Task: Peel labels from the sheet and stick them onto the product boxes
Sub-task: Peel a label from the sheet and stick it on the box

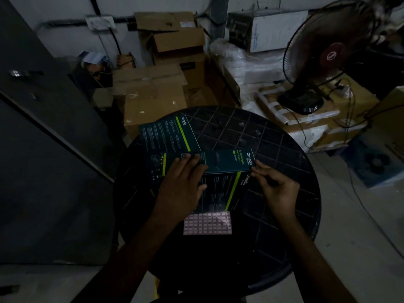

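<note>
A dark product box (220,178) stands in the middle, with a lime-green stripe and the white word "Omada" on its top face (the small text is too dim to read). A second box (168,136) of the same design lies flat, to the far left of it, turned at an angle. Another dark printed surface (156,165) shows at the left of the first box, partly hidden. The label sheet (207,223), a pink grid of small pale labels, lies flat just near of the first box.
</note>
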Demonstrator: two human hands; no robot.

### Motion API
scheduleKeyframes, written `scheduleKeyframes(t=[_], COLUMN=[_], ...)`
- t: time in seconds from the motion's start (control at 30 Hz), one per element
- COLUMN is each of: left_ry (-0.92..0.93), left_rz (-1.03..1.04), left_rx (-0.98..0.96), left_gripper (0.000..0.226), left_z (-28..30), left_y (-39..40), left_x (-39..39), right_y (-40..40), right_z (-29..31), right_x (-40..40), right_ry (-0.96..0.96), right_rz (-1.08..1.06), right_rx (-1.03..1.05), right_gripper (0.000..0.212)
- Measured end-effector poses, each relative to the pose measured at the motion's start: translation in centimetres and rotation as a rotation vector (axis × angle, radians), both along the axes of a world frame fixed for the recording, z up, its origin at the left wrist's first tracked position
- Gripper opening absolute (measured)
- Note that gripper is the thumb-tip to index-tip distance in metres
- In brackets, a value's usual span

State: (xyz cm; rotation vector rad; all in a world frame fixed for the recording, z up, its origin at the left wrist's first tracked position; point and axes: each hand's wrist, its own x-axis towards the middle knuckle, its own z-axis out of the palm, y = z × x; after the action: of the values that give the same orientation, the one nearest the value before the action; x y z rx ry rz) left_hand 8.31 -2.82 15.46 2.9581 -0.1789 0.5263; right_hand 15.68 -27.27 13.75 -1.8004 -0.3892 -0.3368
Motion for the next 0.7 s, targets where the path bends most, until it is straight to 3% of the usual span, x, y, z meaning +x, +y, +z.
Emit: scheduleKeyframes(t=[0.07,0.13,0.23,0.33,0.53,0.7], left_ry=[0.032,0.067,0.052,0.019,-0.038,-0.148], left_rz=[-0.028,-0.035,-0.047,-0.091,-0.028,-0.035], left_rx=[0.029,0.025,0.01,0.037,0.052,-0.003], left_gripper=[0.068,0.075,0.07,0.061,0.061,0.048], left_z=[-0.1,-0.4,-1.1,-1.3,-1.6,-1.6], left_y=[-1.4,-2.4,-2.5,-1.6,-0.3,0.1], left_x=[1.3,2.1,2.0,1.8,1.6,2.5], right_y=[-0.1,0.5,3.1,4.9,2.1,1.3], right_z=[-0.3,-0.1,0.2,-0.2,-0.3,-3.8], right_x=[-0.2,-0.7,-2.0,-2.8,-1.9,-2.9], right_ry=[-0.108,-0.249,-0.408,-0.405,-0.277,0.225], right_rz=[-0.031,-0.069,0.105,0.134,-0.116,-0.185], right_rx=[-0.187,-0.502,-0.811,-0.795,-0.745,-0.477], right_gripper=[0.031,0.041,0.051,0.051,0.065,0.083])
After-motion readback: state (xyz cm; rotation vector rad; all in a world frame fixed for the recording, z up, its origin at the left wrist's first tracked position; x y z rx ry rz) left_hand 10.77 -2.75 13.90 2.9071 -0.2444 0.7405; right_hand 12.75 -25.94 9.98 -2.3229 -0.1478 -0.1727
